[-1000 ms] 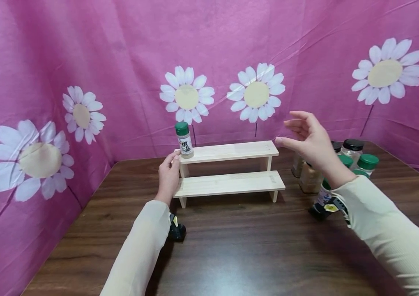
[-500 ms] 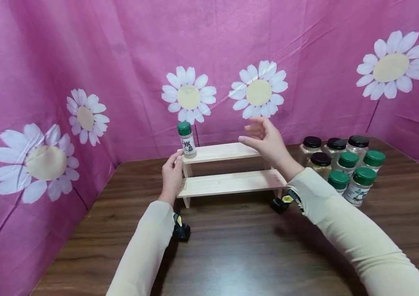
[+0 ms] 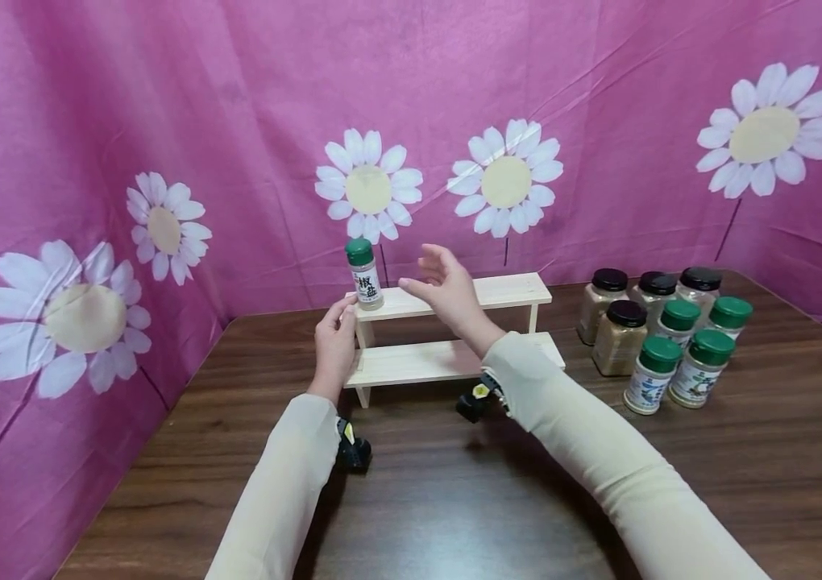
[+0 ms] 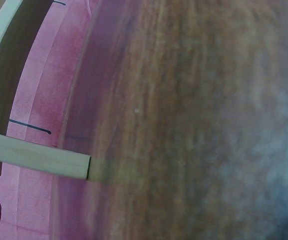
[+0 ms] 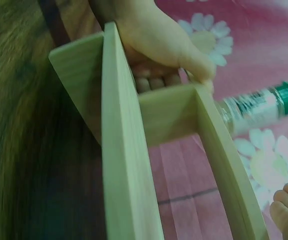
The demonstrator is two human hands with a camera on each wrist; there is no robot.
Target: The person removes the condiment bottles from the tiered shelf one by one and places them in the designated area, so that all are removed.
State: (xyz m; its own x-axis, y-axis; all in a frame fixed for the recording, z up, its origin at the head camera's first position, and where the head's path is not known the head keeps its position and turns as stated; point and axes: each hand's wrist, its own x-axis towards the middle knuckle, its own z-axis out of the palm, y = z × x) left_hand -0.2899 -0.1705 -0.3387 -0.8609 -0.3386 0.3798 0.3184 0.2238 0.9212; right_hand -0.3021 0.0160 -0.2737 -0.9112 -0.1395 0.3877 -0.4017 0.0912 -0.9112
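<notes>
Currently, my left hand (image 3: 334, 342) grips the left end of the two-step wooden rack (image 3: 454, 322). A green-capped spice bottle (image 3: 365, 275) stands upright on its top step. My right hand (image 3: 447, 290), fingers apart, hovers just beside the bottle, holding nothing.

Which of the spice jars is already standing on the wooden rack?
Only the green-capped jar at the top step's left end; the others stand grouped on the table.
</notes>
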